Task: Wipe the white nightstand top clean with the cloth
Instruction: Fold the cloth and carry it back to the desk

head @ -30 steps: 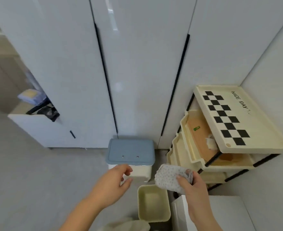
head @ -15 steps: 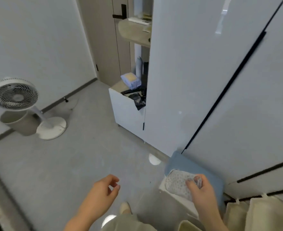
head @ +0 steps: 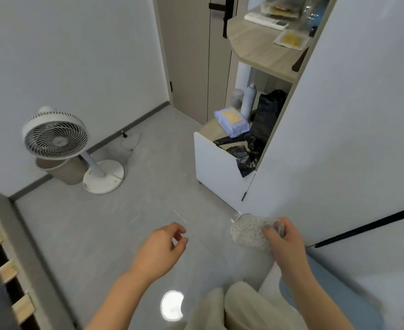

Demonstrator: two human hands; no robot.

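My right hand point(head: 284, 244) grips a bunched white cloth with small dots point(head: 247, 231), held in the air low at the centre right. My left hand point(head: 159, 248) hovers to its left over the grey floor, fingers loosely curled and holding nothing. A low white cabinet point(head: 216, 169) stands ahead beside the tall wardrobe, its top carrying a blue packet point(head: 232, 122) and black bags point(head: 246, 151). I cannot tell whether this cabinet is the nightstand.
A white standing fan point(head: 55, 136) and a beige bin point(head: 62, 170) stand at the left wall. A bed frame with wooden slats point(head: 8, 272) fills the lower left. White wardrobe doors point(head: 353, 129) rise on the right. A wooden shelf point(head: 260, 46) holds papers above.
The view has swung left, away from the checkered rack and blue-lidded box toward the fan and bed. The cloth stays in my right hand; my left hand stays empty.
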